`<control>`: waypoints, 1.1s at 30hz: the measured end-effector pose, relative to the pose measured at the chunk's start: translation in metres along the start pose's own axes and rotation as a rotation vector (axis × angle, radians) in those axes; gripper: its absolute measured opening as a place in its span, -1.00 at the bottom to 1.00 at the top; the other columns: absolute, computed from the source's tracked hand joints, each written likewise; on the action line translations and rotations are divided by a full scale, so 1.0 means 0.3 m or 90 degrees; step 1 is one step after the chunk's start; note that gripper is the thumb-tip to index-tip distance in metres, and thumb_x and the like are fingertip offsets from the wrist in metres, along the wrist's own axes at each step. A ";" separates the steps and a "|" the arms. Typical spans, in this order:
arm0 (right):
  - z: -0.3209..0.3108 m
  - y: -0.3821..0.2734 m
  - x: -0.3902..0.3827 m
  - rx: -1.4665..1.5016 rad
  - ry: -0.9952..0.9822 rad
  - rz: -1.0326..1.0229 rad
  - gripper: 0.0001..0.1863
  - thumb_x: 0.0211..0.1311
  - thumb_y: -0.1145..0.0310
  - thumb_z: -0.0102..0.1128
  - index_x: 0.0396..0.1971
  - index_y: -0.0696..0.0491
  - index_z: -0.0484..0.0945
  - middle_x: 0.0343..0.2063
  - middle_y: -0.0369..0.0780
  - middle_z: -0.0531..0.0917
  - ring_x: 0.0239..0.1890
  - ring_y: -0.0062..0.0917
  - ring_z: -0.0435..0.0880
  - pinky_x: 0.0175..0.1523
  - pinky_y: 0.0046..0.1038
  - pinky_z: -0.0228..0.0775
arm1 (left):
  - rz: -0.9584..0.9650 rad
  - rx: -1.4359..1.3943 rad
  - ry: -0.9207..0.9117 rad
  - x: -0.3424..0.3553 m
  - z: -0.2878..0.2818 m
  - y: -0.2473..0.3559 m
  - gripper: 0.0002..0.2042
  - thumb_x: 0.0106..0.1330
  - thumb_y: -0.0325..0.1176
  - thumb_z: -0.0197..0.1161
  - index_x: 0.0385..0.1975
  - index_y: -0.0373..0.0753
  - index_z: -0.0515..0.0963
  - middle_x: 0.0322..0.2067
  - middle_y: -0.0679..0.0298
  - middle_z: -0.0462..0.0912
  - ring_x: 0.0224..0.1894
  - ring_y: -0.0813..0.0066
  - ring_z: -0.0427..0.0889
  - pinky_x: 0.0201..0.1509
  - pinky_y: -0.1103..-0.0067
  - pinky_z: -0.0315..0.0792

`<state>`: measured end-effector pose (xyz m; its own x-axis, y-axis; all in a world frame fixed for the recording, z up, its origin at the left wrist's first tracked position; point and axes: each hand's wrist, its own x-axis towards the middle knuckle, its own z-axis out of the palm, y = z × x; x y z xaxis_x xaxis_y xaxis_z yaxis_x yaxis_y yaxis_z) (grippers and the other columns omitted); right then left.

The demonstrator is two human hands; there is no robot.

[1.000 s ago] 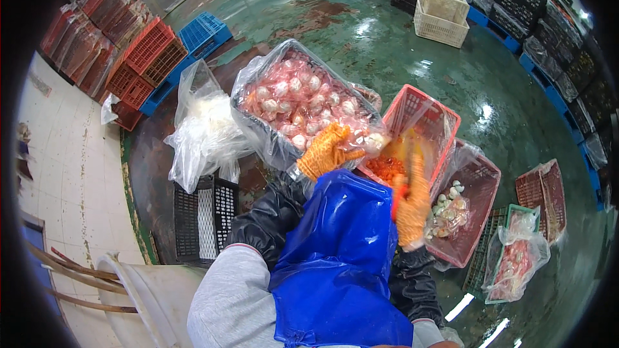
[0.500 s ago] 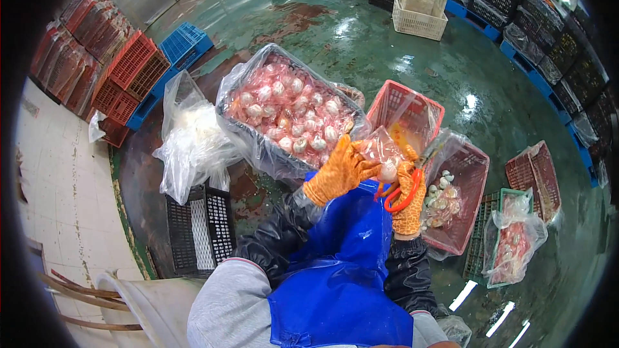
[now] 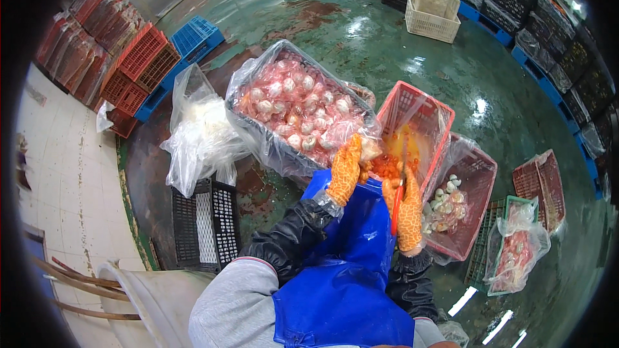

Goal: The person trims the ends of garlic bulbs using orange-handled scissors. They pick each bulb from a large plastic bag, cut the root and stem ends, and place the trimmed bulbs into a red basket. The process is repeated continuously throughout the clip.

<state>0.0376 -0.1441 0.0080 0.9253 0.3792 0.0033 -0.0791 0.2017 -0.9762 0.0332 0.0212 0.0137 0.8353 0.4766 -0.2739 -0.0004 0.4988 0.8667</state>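
Note:
My left hand (image 3: 345, 171), in an orange patterned glove, is closed on a small clear plastic bag (image 3: 369, 149) between two crates. My right hand (image 3: 407, 212), gloved alike, grips scissors (image 3: 396, 209) with red-orange handles, their blades pointing away from me over the near end of a lined red crate (image 3: 440, 106). Orange yolk-like balls (image 3: 387, 166) and yellow liquid (image 3: 416, 144) lie in that crate. To the left, a dark crate lined with clear plastic (image 3: 258, 58) is full of pinkish bags with white egg-like balls (image 3: 308, 108). The gloves partly hide what the bag contains.
On the right, another lined red crate (image 3: 474, 219) holds whitish balls and crumpled plastic (image 3: 447, 206). A green crate (image 3: 483, 245) stands beyond it. To the left are a white plastic sack (image 3: 205, 132) and black crates (image 3: 206, 225). Stacked crates (image 3: 554, 32) line the far right.
My hands have moved apart. The bag with a whitish ball, earlier between both hands, is now only at my left hand. The scissors have swung upright, and the view has shifted slightly.

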 end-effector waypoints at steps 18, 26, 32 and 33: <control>0.025 -0.055 0.015 -0.278 -0.071 -0.013 -0.46 0.11 0.30 0.35 0.08 0.15 0.42 -0.60 -0.42 0.42 -0.57 -0.74 0.32 -0.43 -0.64 0.25 | 0.116 0.323 -0.026 0.034 0.017 -0.097 -0.62 0.40 -0.08 0.03 -0.10 -0.31 0.50 -0.39 0.16 0.61 -0.37 0.35 0.58 -0.32 0.47 0.42; -0.080 -0.096 0.001 0.009 -0.244 0.289 -0.45 0.30 0.00 0.05 0.04 0.18 0.43 -0.56 -0.32 0.53 -0.62 -0.70 0.47 -0.54 -0.70 0.33 | -0.039 0.070 -0.145 0.043 0.035 -0.019 -0.76 0.40 -0.12 0.04 -0.23 -0.15 0.47 -0.77 0.41 0.36 -0.85 0.66 0.23 -0.82 0.65 0.08; -0.063 -0.068 0.022 0.278 -0.238 0.333 -0.33 0.35 -0.15 -0.20 0.03 0.22 0.42 -0.53 -0.22 0.56 -0.69 -0.65 0.45 -0.61 -0.68 0.35 | -0.105 -0.067 -0.160 0.073 0.025 -0.020 -0.78 0.41 -0.22 0.04 -0.12 -0.19 0.47 -0.45 0.33 0.57 -0.60 0.63 0.50 -0.65 0.67 0.38; -0.059 -0.070 0.032 0.320 -0.250 0.345 -0.31 0.35 -0.18 -0.23 0.03 0.21 0.42 -0.53 -0.21 0.55 -0.70 -0.65 0.44 -0.62 -0.67 0.34 | -0.103 -0.083 -0.168 0.084 0.023 -0.021 -0.76 0.41 -0.23 0.04 -0.08 -0.21 0.46 -0.33 0.30 0.60 -0.51 0.60 0.57 -0.56 0.66 0.48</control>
<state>0.0546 -0.1608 0.0248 0.5220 0.8080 -0.2733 -0.7181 0.2434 -0.6520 0.0580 0.0249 0.0042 0.9440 0.1880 -0.2712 0.0878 0.6491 0.7556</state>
